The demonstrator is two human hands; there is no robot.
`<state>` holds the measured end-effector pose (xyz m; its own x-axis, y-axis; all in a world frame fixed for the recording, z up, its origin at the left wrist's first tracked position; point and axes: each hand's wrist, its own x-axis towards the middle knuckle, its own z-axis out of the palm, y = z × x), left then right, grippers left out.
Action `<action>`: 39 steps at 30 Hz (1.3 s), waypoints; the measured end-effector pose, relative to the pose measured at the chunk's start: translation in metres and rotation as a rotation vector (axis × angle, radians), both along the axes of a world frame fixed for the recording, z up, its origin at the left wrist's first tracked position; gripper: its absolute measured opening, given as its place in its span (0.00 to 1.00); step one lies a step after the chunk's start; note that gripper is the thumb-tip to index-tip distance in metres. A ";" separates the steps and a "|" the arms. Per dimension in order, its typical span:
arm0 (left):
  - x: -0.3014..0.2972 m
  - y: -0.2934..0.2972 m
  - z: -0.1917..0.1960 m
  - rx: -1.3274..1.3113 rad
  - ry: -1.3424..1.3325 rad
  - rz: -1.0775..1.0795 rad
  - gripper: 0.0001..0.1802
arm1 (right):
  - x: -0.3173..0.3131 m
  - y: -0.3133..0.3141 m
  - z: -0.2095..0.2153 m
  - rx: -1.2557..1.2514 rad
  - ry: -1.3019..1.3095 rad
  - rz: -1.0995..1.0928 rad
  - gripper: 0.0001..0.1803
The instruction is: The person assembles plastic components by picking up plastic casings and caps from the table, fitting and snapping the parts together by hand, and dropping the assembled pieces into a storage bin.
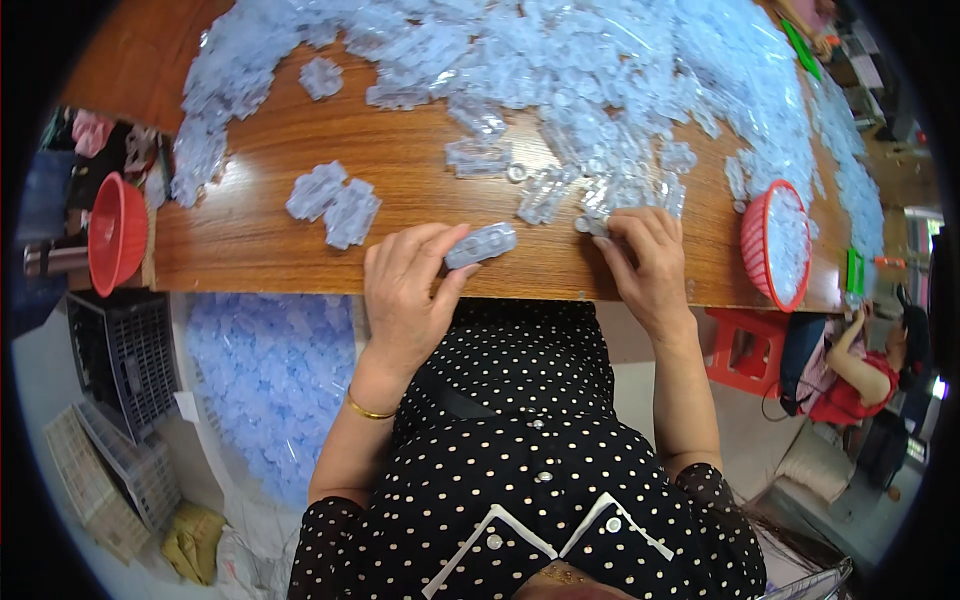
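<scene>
Near the front edge of the wooden table, my left hand [412, 278] grips one end of a clear, bluish oblong plastic piece [481, 245] with round shapes along it. My right hand [648, 255] is closed, thumb near the fingers, over a small clear round part [588, 225]; whether it holds that part cannot be made out. Beyond the right hand lie loose clear plastic pieces [545, 193] and a small ring [516, 172]. To the left of my left hand rests a pair of touching clear plastic pieces [335, 203].
A large heap of clear plastic pieces [560, 60] covers the table's far side. Red baskets stand at right [750, 235] and left [118, 235]. Below the table's left part is a big bag of bluish pieces [265, 380]. A red stool [745, 350] and another person [860, 375] are at right.
</scene>
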<state>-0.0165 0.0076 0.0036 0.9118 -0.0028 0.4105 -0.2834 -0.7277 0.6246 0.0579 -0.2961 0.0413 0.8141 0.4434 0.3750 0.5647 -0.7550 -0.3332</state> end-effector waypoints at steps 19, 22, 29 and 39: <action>0.002 -0.002 0.002 -0.100 0.015 0.060 0.23 | 0.032 0.093 0.014 0.118 0.207 0.450 0.16; 0.003 -0.003 0.003 -0.117 0.019 0.045 0.23 | 0.032 0.094 0.007 0.127 0.115 0.481 0.15; 0.004 -0.001 -0.001 -0.093 0.011 0.058 0.27 | 0.024 0.105 0.016 0.005 -0.003 0.462 0.19; -0.005 0.014 0.015 -0.488 0.149 0.045 0.24 | 0.002 0.099 0.003 0.108 -0.069 0.482 0.34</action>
<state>-0.0211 0.0212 0.0181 0.9553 0.1971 0.2203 -0.1411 -0.3510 0.9257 0.0599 -0.1970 0.0446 0.4974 0.7192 0.4852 0.8647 -0.3658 -0.3443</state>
